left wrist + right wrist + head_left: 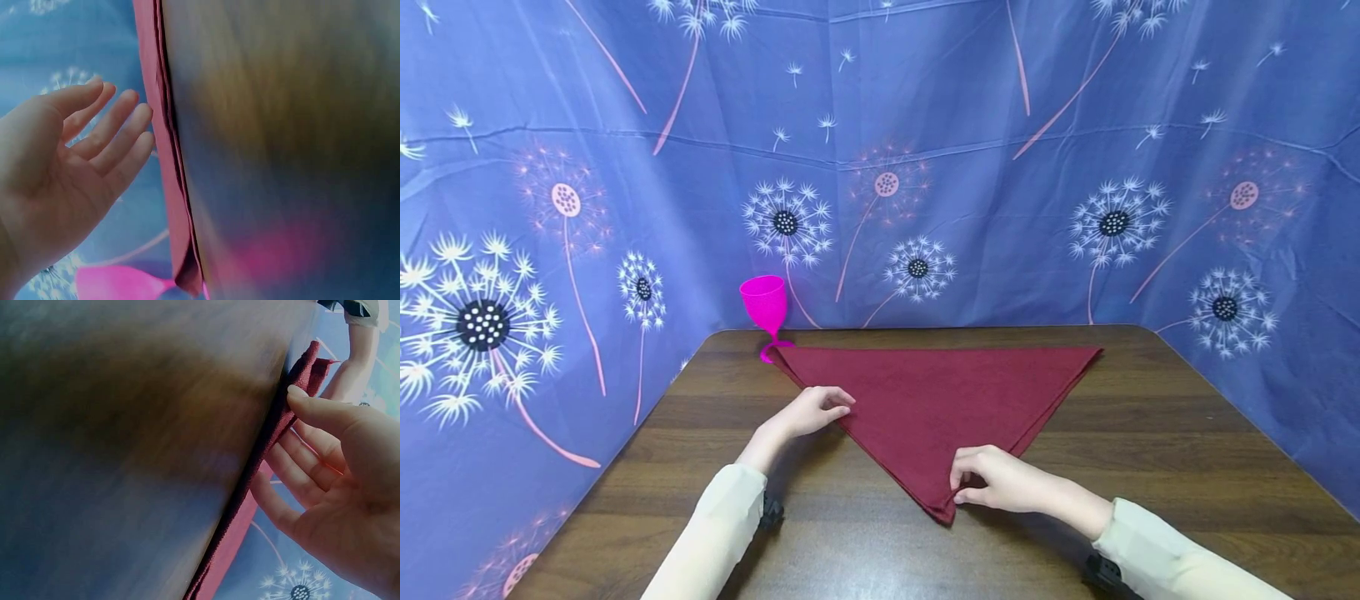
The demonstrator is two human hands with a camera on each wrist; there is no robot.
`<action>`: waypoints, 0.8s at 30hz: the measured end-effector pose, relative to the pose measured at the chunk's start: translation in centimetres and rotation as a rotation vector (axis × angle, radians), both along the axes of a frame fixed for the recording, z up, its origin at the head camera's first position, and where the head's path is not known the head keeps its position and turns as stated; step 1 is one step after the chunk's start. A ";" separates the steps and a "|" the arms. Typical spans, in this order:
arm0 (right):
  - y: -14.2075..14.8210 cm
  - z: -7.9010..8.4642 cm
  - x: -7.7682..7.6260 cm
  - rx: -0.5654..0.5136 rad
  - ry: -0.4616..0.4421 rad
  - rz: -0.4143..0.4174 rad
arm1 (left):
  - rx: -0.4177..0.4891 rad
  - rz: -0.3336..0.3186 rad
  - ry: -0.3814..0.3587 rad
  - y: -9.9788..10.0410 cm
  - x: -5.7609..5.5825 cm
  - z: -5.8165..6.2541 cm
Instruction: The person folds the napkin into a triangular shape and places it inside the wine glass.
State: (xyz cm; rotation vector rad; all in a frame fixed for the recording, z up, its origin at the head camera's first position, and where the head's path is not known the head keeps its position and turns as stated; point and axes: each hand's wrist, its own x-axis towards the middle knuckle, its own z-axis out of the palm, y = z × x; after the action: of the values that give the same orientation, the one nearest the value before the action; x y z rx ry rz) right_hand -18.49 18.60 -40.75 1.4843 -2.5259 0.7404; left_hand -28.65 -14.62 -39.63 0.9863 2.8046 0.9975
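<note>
A dark red cloth napkin point(925, 400) lies on the table, folded into a triangle with its long edge at the far side and one corner toward me. My right hand point(1000, 482) pinches the napkin's right edge close to that near corner. In the right wrist view the thumb point(322, 412) presses on the folded edge, with the other fingers partly behind the cloth. Fingers loosely bent and holding nothing, my left hand point(808, 412) is at the napkin's left edge. The left wrist view shows its palm and spread fingers beside the layered edge point(165, 125).
A bright pink goblet point(765, 304) stands at the table's far left, its foot against the napkin's left corner. Blue fabric point(985, 217) with dandelion prints hangs behind and beside the wooden table point(1195, 467). Each wrist wears a small black device.
</note>
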 end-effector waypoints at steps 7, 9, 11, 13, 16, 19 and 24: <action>-0.1 0.1 0.0 -0.014 -0.011 -0.012 | 0.050 -0.105 -0.049 2.2 1.7 0.6; -0.2 0.2 0.0 -0.013 -0.010 -0.016 | 0.055 -0.126 -0.053 2.7 2.1 0.8; -0.2 0.2 0.1 -0.013 -0.015 -0.022 | 0.054 -0.146 -0.050 3.2 2.5 0.9; -0.2 0.2 0.1 -0.012 -0.030 -0.035 | 0.052 -0.168 -0.032 3.6 2.8 0.8; -0.2 0.2 0.1 -0.006 -0.059 -0.063 | 0.055 -0.186 -0.008 4.1 3.3 0.8; -0.3 0.1 0.0 -0.001 -0.083 -0.088 | 0.067 -0.194 0.014 4.6 3.9 0.9; -0.2 0.0 -0.3 0.003 -0.101 -0.109 | 0.083 -0.242 0.024 5.5 4.7 1.1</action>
State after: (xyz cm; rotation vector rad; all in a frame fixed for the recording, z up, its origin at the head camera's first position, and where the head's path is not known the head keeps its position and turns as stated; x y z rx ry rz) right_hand -18.75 18.38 -40.75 1.3288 -2.6580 0.8150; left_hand -23.99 -9.08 -38.54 1.3168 2.5973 1.0831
